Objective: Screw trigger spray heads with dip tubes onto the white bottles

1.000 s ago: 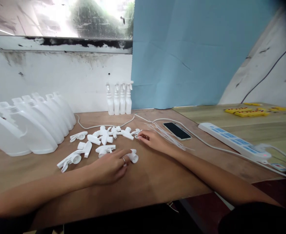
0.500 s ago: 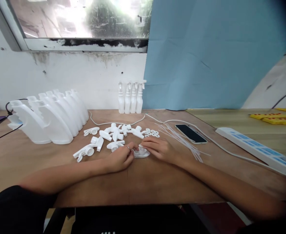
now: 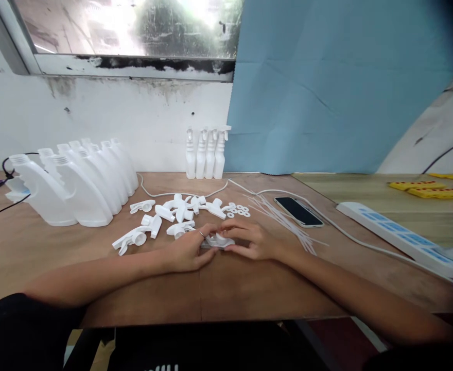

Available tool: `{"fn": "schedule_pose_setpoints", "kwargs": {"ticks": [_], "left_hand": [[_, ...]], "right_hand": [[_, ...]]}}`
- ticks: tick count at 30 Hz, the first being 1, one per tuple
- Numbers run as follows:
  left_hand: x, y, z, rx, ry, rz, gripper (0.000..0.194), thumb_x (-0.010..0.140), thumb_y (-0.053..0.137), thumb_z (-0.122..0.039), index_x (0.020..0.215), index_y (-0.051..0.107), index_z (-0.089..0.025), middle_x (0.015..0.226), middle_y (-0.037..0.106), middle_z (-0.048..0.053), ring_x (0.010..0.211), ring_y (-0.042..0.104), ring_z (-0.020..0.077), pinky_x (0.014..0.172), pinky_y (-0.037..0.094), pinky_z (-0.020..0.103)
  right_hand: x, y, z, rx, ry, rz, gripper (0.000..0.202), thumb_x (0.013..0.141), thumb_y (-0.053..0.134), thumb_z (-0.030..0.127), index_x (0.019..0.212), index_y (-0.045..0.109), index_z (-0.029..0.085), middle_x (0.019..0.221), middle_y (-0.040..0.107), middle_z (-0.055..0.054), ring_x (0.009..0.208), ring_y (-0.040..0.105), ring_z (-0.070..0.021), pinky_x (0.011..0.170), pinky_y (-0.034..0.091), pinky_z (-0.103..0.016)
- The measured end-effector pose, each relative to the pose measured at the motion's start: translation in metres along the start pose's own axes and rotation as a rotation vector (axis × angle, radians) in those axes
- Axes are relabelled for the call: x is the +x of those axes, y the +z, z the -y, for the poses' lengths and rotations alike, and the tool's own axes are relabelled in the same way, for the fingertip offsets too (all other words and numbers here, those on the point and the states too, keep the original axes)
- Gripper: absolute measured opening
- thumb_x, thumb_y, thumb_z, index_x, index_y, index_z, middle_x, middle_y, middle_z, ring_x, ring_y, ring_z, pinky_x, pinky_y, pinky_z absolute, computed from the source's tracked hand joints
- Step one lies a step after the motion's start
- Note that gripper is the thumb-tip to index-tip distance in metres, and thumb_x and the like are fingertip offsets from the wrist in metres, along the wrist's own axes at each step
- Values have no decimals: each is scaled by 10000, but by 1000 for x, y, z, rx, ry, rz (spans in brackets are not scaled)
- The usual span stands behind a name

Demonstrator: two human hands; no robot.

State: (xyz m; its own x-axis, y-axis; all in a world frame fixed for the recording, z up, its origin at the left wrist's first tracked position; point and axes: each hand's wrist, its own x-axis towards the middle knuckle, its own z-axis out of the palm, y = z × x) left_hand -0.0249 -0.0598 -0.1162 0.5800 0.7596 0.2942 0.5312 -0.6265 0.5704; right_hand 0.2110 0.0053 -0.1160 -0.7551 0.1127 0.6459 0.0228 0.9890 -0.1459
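Between my two hands, low over the table, is a white trigger spray head point(image 3: 218, 241), partly covered by fingers. My left hand point(image 3: 191, 249), with a ring on one finger, grips its left end. From the right, my right hand point(image 3: 253, 240) has thumb and fingers closed on its other end. Just beyond them lie several loose white spray heads point(image 3: 180, 207), some on their sides. A small group of white ring washers point(image 3: 237, 209) sits past my right fingers. Thin white dip tubes point(image 3: 284, 221) lie in a loose bundle to the right.
White bottles point(image 3: 83, 193) without tops stand in rows at the left. Several bottles with spray heads point(image 3: 205, 159) stand by the wall. A phone point(image 3: 299, 212), a white cable point(image 3: 327, 226) and a power strip point(image 3: 400, 239) lie at the right, yellow packets point(image 3: 435, 189) beyond.
My left thumb and fingers have spread around the spray head, and my right thumb has come lower along its near side. The spray head's upright round part now looks lower. The view has shifted slightly.
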Motion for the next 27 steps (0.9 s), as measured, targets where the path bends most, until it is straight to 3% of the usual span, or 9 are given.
{"fn": "schedule_pose_setpoints", "kwargs": {"ticks": [5,9,12,17,27], "left_hand": [[0,4,4,27,-82,-31,381,885,556,-288,1235,437,-195,1006,666,66,755,635,197,701,495,326],[0,5,6,22,-118,-55,361,878,565,-272,1212,447,-201,1037,662,65,857,646,213,776,502,349],[0,5,6,13,-110,-57,341,881,566,-271,1201,461,-216,1104,656,69,933,648,221,832,500,364],[0,5,5,50,-97,-64,332,885,560,-280,1200,471,-228,1007,665,43,796,646,197,726,498,329],[-1,4,3,117,-19,-57,254,893,546,-260,1140,499,-218,960,638,37,771,610,183,698,466,302]], "right_hand": [[4,1,4,-70,25,24,254,906,657,286,1131,629,171,1128,668,-124,1034,652,-201,904,545,-343],[3,1,4,-111,24,30,281,895,672,293,1135,628,152,1146,659,-133,1046,646,-208,900,540,-337],[3,2,3,-101,34,13,263,906,658,291,1132,627,160,1165,647,-128,1072,633,-199,919,533,-327],[4,3,5,-48,39,-10,200,917,637,252,1092,628,156,1129,653,-131,1043,647,-195,900,548,-324],[-1,5,0,57,112,5,199,910,629,233,1090,566,177,1149,634,-125,1031,641,-181,868,549,-319]]}}
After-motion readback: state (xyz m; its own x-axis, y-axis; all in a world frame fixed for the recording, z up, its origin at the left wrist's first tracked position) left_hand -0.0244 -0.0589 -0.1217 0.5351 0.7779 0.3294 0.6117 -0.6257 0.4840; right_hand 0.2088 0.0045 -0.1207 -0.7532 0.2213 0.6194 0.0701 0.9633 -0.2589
